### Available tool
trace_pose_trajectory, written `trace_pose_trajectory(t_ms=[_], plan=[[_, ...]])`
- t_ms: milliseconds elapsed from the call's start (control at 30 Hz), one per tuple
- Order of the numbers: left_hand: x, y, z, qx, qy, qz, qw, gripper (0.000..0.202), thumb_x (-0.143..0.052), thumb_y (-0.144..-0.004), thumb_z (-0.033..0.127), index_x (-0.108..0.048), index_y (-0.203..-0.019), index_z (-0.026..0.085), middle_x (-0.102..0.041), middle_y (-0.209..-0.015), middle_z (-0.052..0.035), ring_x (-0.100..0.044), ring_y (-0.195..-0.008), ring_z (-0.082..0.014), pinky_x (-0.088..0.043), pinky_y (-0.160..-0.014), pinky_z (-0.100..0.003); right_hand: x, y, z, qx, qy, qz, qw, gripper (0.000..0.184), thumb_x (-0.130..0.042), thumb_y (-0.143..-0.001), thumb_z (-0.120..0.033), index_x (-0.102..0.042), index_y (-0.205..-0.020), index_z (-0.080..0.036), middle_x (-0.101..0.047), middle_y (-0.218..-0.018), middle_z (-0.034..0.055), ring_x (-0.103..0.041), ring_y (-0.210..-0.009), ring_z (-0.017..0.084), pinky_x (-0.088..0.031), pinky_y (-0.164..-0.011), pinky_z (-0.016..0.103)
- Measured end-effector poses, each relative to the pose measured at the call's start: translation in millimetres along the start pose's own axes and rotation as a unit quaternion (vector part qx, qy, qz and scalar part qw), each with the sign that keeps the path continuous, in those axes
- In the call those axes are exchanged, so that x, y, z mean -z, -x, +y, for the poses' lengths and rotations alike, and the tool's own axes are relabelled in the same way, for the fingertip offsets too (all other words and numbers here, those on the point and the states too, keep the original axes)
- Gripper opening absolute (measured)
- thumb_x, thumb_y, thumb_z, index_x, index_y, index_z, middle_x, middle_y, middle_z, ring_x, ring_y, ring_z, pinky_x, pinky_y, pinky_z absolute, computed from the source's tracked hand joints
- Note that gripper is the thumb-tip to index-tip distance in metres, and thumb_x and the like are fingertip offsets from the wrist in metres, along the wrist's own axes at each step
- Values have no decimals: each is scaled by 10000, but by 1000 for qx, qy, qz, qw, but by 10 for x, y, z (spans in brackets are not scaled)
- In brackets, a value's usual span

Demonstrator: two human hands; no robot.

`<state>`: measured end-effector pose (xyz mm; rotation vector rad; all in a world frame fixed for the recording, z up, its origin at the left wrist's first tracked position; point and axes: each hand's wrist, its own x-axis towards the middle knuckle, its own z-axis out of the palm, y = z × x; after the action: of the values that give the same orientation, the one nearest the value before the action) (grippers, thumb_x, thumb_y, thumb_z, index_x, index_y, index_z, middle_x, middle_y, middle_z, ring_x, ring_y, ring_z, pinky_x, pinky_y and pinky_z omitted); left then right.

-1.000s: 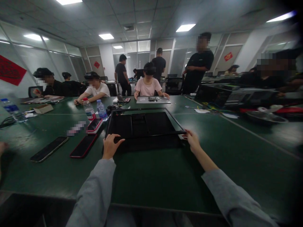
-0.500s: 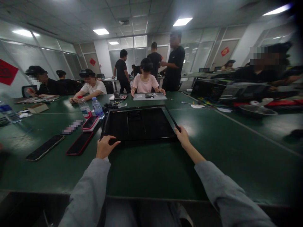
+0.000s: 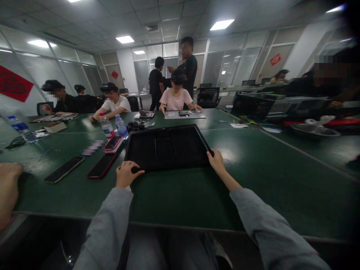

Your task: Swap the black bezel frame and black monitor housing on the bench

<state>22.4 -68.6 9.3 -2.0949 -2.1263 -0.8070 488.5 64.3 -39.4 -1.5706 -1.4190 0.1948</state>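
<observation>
A black rectangular monitor frame (image 3: 203, 137) lies over a wide black panel (image 3: 140, 148) on the green table, just in front of me. Two thin upright lines and a darker raised part show on the panel's middle. My left hand (image 3: 128, 174) is closed at the frame's near left corner, thumb along the front edge and fingers over the side. On the right side, near the front corner, my right hand (image 3: 216, 159) pinches the frame's edge. How far the frame sits above the panel I cannot make out.
Left of the frame are a red-edged phone (image 3: 102, 165), a dark phone (image 3: 64, 169), a pink-and-white device (image 3: 113, 144) and two bottles (image 3: 121, 126). Another person's hand (image 3: 9, 187) rests at the left edge. Opposite, a person sits behind a grey board (image 3: 185, 114). A metal bowl (image 3: 315, 130) stands right.
The frame's right side has come closer to the panel, narrowing the green gap there. Both hands keep their grip. Another person's hand has appeared at the left, and my view has turned slightly left.
</observation>
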Motion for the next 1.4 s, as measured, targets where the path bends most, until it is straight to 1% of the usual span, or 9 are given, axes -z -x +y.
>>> trace_pose_trajectory(t_ms=[67, 167, 233, 300, 367, 467, 600, 933, 1400], plan=[[-18, -11, -14, 6, 10, 12, 1000, 295, -706, -803, 573, -723, -947, 316, -663, -1221, -41, -489, -1262, -294, -334, -1069, -526, -8, -11, 15, -6, 15, -19, 1000, 262, -531, -820, -302, -667, -1004, -175, -648, -1003, 141, -591, -1048, 295, -451, -997, 466], [-73, -53, -80, 63, 30, 63, 996, 461, -589, -873, 606, -649, -1219, 308, -562, -1393, -90, -437, -1345, -309, -353, -1082, -538, -37, -24, 37, 7, 21, -35, 999, 299, -534, -816, -270, -662, -1059, -151, -664, -1065, 160, -615, -1044, 294, -458, -999, 460], [-123, -95, -161, 128, 41, 98, 986, 634, -528, -901, 606, -505, -1410, 227, -492, -1456, -161, -426, -1372, -332, -387, -1069, -542, -60, -28, 51, 16, 12, -37, 999, 347, -528, -821, -264, -645, -1122, -137, -664, -1121, 169, -621, -1067, 293, -459, -1009, 457], [-173, -141, -261, 180, 51, 107, 977, 721, -493, -919, 577, -405, -1480, 133, -489, -1445, -219, -449, -1363, -354, -421, -1046, -533, -81, -31, 67, 17, 2, -35, 999, 366, -524, -821, -255, -635, -1150, -141, -667, -1140, 164, -625, -1083, 290, -463, -1014, 456], [-216, -188, -360, 195, 59, 92, 975, 670, -462, -940, 512, -423, -1471, 107, -530, -1413, -228, -498, -1329, -353, -441, -1038, -509, -95, -36, 82, 19, -1, -34, 999, 368, -514, -825, -247, -633, -1159, -146, -670, -1144, 162, -627, -1090, 290, -464, -1018, 457], [-258, -263, -459, 190, 59, 81, 977, 520, -416, -958, 431, -560, -1379, 162, -613, -1346, -190, -579, -1246, -335, -462, -1020, -481, -106, -51, 100, 28, 10, -42, 999, 388, -486, -848, -248, -623, -1185, -115, -665, -1162, 188, -626, -1099, 305, -464, -1018, 466], [-290, -390, -465, 212, 70, 83, 971, 482, -429, -952, 442, -646, -1300, 188, -677, -1269, -170, -631, -1168, -334, -480, -986, -472, -104, -96, 110, 24, 32, -47, 998, 406, -478, -860, -245, -621, -1205, -88, -662, -1179, 209, -626, -1107, 314, -468, -1013, 466], [-407, -728, -411, 242, 96, 66, 963, 478, -527, -915, 494, -708, -1225, 178, -733, -1152, -148, -656, -1118, -314, -487, -954, -413, -90, -198, 64, -26, 64, -30, 997, 399, -468, -905, -241, -633, -1243, -109, -665, -1228, 185, -619, -1145, 296, -463, -1009, 445], [-427, -742, -407, 224, 97, 66, 967, 464, -514, -933, 489, -689, -1241, 189, -713, -1202, -149, -649, -1128, -327, -487, -962, -443, -99, -246, 135, -48, 58, -52, 996, 460, -460, -918, -301, -593, -1306, -93, -651, -1262, 191, -606, -1163, 311, -466, -992, 454]])
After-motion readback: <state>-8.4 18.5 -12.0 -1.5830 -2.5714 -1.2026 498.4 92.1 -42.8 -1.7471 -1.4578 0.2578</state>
